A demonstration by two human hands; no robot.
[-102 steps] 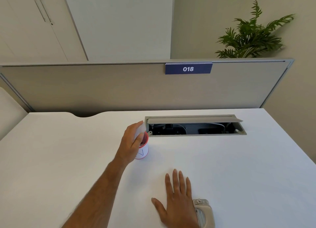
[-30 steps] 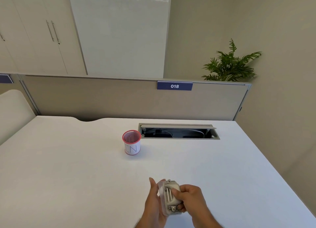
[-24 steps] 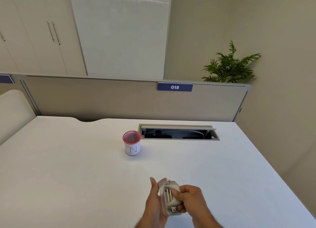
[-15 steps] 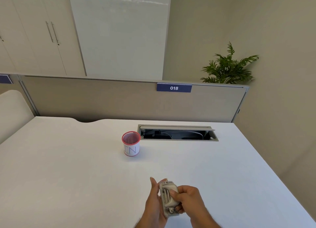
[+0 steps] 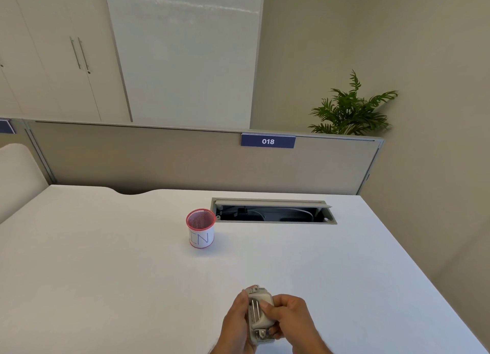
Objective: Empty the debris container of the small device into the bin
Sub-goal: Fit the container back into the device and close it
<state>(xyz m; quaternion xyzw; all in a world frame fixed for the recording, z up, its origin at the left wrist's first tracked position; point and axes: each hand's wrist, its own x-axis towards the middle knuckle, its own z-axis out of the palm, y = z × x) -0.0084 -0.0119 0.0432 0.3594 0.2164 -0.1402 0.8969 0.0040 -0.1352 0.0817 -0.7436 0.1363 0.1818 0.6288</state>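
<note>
A small beige device (image 5: 258,315) with metal bars on its underside is held on edge just above the white desk (image 5: 106,274) near its front. My left hand (image 5: 236,324) cups its left side. My right hand (image 5: 290,318) grips its right side, thumb pressed on the face. The bin (image 5: 200,229), a small red mesh cup with a white label, stands upright further back, well apart from both hands. I cannot make out a debris container on the device.
An open cable tray (image 5: 273,213) is cut into the desk right of the bin. A beige partition (image 5: 172,157) with a blue "018" tag closes the far edge. The desk's right edge runs diagonally toward me.
My left hand left the bin and my right hand lifted the device from the desk; both now hold it. Over the last second the device has turned slightly in my hands.
</note>
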